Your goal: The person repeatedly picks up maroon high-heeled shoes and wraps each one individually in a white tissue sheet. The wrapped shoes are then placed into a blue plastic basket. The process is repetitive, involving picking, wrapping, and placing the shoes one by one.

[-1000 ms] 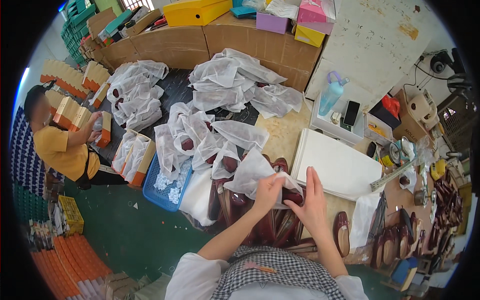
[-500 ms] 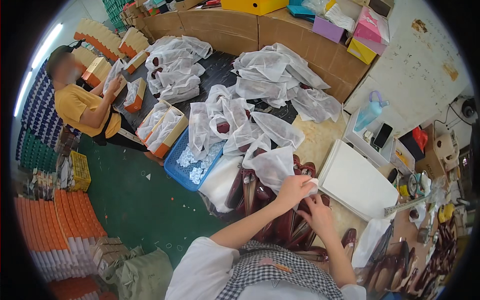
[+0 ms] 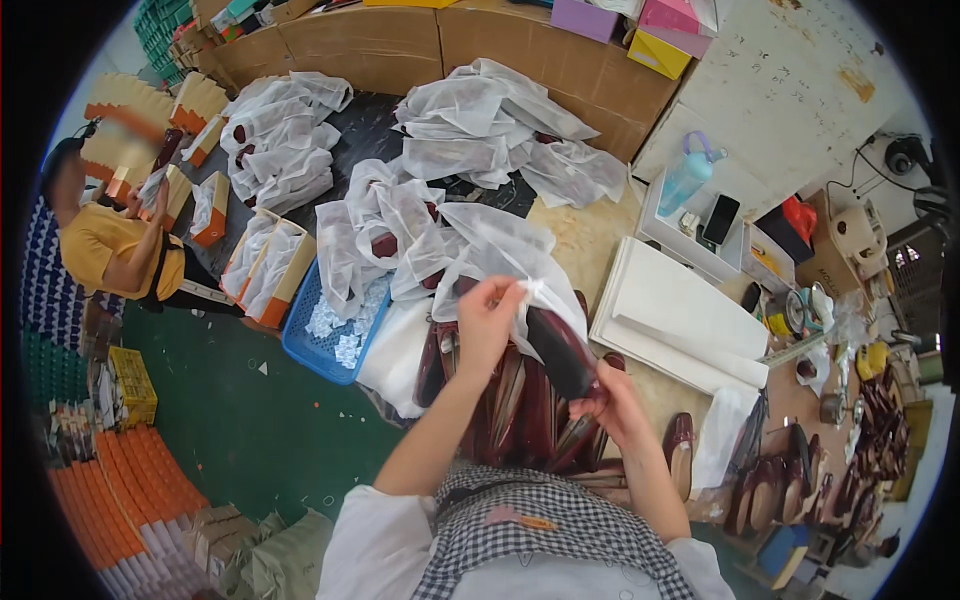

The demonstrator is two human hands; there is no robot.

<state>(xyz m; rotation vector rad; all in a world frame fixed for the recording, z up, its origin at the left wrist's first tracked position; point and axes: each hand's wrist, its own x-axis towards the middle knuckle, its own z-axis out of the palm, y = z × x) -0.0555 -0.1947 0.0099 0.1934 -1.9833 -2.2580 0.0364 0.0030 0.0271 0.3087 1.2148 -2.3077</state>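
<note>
A white cloth shoe bag (image 3: 515, 258) is pinched at its mouth by my left hand (image 3: 488, 318), fingers closed. My right hand (image 3: 612, 402) grips a dark red glossy shoe (image 3: 562, 352) by one end. The shoe's black sole faces up, and its other end is at the bag's mouth, partly covered by the white cloth. Beneath both hands stand several more dark red shoes (image 3: 505, 410), packed side by side. To the left of them lies a white cloth pile (image 3: 396, 362).
Bagged shoes (image 3: 480, 118) are heaped across the dark table. A blue basket (image 3: 318, 368) of small crumpled packets stands left, beside an open shoe box (image 3: 296, 265). A white stack of sheets (image 3: 680, 320) lies right. A co-worker (image 3: 115, 250) in yellow handles a shoe at far left.
My right hand now holds a shoe, sole up, against the bag's mouth. My hands have moved apart, and the bag is spread wider. The whole view has shifted to the right.
</note>
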